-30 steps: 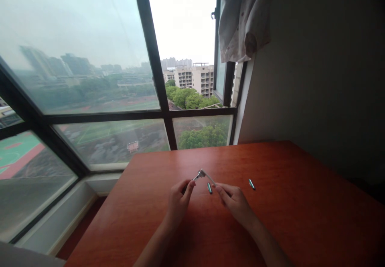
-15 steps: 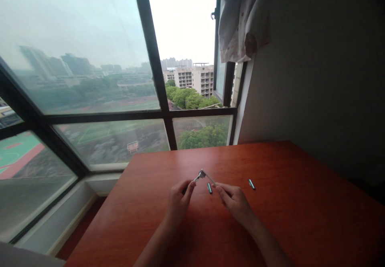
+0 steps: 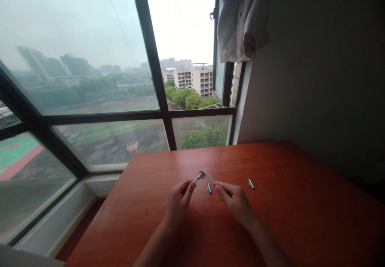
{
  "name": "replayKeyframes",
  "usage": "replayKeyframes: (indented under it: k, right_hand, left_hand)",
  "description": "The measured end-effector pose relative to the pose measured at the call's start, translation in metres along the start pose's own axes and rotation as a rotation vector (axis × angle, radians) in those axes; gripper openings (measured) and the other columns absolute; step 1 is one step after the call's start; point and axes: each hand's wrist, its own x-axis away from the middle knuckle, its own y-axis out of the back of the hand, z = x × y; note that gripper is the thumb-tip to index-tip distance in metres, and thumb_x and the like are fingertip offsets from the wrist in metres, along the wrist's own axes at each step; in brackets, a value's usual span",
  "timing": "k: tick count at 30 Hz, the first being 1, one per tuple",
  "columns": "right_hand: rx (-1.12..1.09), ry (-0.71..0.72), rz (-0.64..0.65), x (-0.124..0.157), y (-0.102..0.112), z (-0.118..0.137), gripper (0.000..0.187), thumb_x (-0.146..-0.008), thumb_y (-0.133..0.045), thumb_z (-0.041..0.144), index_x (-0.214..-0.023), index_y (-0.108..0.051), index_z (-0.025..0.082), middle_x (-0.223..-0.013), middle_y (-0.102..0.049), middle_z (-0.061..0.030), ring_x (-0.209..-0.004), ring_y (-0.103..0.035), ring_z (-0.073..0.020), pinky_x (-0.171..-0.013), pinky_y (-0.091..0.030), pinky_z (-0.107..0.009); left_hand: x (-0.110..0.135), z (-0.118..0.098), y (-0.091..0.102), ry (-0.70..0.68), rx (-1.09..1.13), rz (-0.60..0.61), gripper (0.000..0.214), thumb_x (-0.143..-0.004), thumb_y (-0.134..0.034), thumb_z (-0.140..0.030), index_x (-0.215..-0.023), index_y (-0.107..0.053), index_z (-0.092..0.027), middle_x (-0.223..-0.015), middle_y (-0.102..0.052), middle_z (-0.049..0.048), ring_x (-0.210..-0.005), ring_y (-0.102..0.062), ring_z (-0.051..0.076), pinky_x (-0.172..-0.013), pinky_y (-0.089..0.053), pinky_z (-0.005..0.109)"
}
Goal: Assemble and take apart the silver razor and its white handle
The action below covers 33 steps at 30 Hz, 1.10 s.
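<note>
My left hand [image 3: 178,201] and my right hand [image 3: 235,201] rest on the red-brown wooden table [image 3: 300,206], both pinching a small bent silver metal tool [image 3: 203,175] held up between them. The left fingers grip its short end, the right fingers its longer handle. A small teal cylinder [image 3: 209,188] lies on the table just under the tool, between my hands. A second teal cylinder [image 3: 251,184] lies to the right of my right hand.
Large windows with dark frames [image 3: 156,78] stand beyond the table's far edge, showing buildings and trees. A pale cloth [image 3: 243,18] hangs at the upper right. A grey wall [image 3: 315,78] borders the table on the right.
</note>
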Motion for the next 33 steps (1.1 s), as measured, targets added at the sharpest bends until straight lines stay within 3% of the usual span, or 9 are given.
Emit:
replayKeyframes:
  k: [13,22,33]
  right_hand:
    - [0.095,0.057,-0.056,0.0008,-0.0011,-0.0062,0.039,-0.092,-0.047,0.041,-0.09,-0.075,0.014,-0.063,-0.062,-0.0016,-0.057,-0.056,-0.0152,-0.054,-0.038,-0.023]
    - [0.099,0.068,-0.092,-0.0011,-0.0017,-0.0063,0.035,-0.091,-0.05,0.038,-0.097,-0.075,0.014,-0.075,-0.072,-0.0058,-0.065,-0.065,-0.0188,-0.058,-0.045,-0.024]
    - [0.103,0.093,-0.068,-0.0002,-0.0003,-0.005,0.037,-0.091,-0.049,0.04,-0.1,-0.075,0.016,-0.073,-0.073,-0.0057,-0.062,-0.064,-0.0191,-0.058,-0.047,-0.025]
  left_hand:
    - [0.0009,-0.0001,-0.0018,-0.013,-0.02,0.015,0.038,-0.089,-0.051,-0.044,-0.077,-0.068,-0.013,-0.06,-0.053,-0.0007,-0.057,-0.045,0.013,-0.053,-0.032,0.021]
    - [0.0,0.0009,0.0007,0.02,-0.027,-0.037,0.04,-0.09,-0.05,-0.046,-0.076,-0.066,-0.013,-0.061,-0.052,-0.0006,-0.057,-0.044,0.012,-0.054,-0.032,0.021]
    - [-0.0006,-0.0015,0.0005,0.017,-0.008,-0.012,0.041,-0.088,-0.051,-0.048,-0.075,-0.068,-0.013,-0.059,-0.053,-0.0006,-0.055,-0.044,0.012,-0.052,-0.032,0.021]
